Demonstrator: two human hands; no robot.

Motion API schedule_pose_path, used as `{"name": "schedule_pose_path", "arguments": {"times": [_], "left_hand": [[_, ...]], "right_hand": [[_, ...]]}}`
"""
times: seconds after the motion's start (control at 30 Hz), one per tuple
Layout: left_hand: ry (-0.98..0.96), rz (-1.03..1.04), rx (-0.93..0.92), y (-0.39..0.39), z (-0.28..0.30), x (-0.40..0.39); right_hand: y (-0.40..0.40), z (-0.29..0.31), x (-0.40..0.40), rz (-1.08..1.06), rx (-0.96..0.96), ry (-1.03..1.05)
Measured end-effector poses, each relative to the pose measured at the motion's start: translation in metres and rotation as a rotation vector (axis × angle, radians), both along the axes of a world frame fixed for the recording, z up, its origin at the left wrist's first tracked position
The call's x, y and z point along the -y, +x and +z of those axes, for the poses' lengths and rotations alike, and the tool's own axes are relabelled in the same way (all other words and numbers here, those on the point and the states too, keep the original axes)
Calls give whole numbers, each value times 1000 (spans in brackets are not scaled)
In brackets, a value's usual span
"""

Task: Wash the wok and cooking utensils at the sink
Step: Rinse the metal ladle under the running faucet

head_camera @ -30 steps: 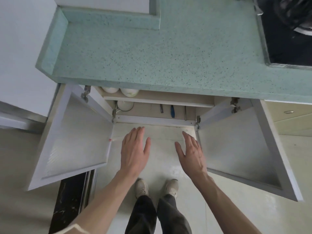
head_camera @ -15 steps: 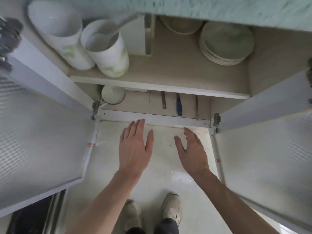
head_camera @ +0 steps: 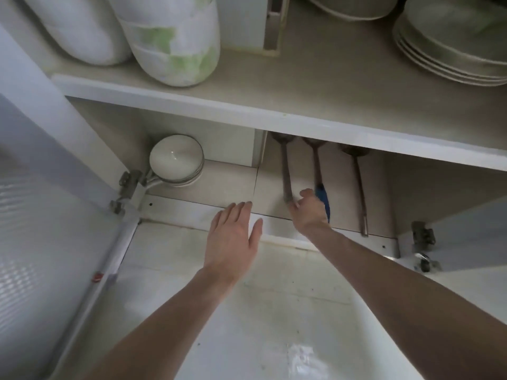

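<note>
Three long-handled utensils lie side by side on the cabinet floor in the centre-right of the frame, their heads tucked under the shelf edge [head_camera: 247,111]. The left metal utensil [head_camera: 285,171] and the blue-handled utensil [head_camera: 323,198] run down to the right hand [head_camera: 308,212]; the third utensil [head_camera: 359,187] lies apart to the right, untouched.

The right hand reaches into the lower compartment with its fingers curled over the near end of the left metal utensil's handle, the blue handle just beside its knuckles. Motion blur hides whether the fingers have actually closed on either handle. The right forearm stretches in from the lower right corner.

The left hand [head_camera: 233,239] hovers flat, palm down, fingers together and extended, thumb spread, above the cabinet's front lip at centre frame, holding nothing.

A stack of small bowls [head_camera: 175,160] sits at the left of the lower compartment. On the shelf above stand white and green containers [head_camera: 175,42] at upper left and stacked plates [head_camera: 450,50] at upper right.
</note>
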State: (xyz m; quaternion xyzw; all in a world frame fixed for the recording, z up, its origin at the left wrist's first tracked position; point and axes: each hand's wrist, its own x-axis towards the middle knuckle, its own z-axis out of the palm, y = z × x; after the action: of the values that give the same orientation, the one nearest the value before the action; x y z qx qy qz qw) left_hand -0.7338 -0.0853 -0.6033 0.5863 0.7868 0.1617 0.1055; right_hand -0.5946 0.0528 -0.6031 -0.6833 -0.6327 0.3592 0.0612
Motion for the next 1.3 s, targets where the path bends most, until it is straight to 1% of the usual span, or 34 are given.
{"name": "schedule_pose_path", "arguments": {"times": [0.07,0.17,0.3,0.37,0.43,0.47,0.5,0.57,0.6,0.63,0.67,0.73,0.87,0.97,1.03,1.1,1.17,1.23,1.3], "left_hand": [[-8,-40,-36,-5,-16,-11],[17,-68,-58,-10,-31,-26],[73,-36,-53,-9,-36,-32],[82,-8,-27,-7,-36,-31],[81,4,-15,-6,-33,-27],[68,11,6,-5,-30,-25],[47,21,31,-5,-28,-23],[-1,46,79,-3,-21,-16],[-20,63,102,-1,-16,-12],[-37,81,132,0,-8,-8],[-52,102,171,3,0,-4],[-80,155,294,9,23,5],[-127,399,711,21,74,20],[-148,545,985,33,123,33],[-236,613,1159,40,163,47],[-315,671,1280,46,199,65],[-341,749,1407,49,235,79],[-296,870,1547,51,269,90],[-240,1004,1632,49,308,100]], "right_hand": [[-14,-21,-20,10,38,16],[-30,-36,-39,-14,98,21],[-38,-46,-47,46,229,62],[-36,-47,-46,46,235,56],[-34,-48,-46,14,145,40],[-33,-46,-46,-50,68,4],[-32,-45,-46,-134,-30,-47],[-29,-42,-41,-316,-337,-154],[-26,-39,-37,-372,-468,-189],[-22,-33,-31,-383,-542,-200],[-19,-23,-23,-365,-569,-198],[-10,-2,-3,-323,-563,-178],[8,58,54,-391,-650,-297],[26,118,101,-354,-621,-359],[39,164,132,-291,-575,-415],[51,210,163,-199,-540,-460],[60,254,188,-127,-524,-492],[66,294,213,-80,-514,-508],[70,332,237,-85,-534,-544]]}}
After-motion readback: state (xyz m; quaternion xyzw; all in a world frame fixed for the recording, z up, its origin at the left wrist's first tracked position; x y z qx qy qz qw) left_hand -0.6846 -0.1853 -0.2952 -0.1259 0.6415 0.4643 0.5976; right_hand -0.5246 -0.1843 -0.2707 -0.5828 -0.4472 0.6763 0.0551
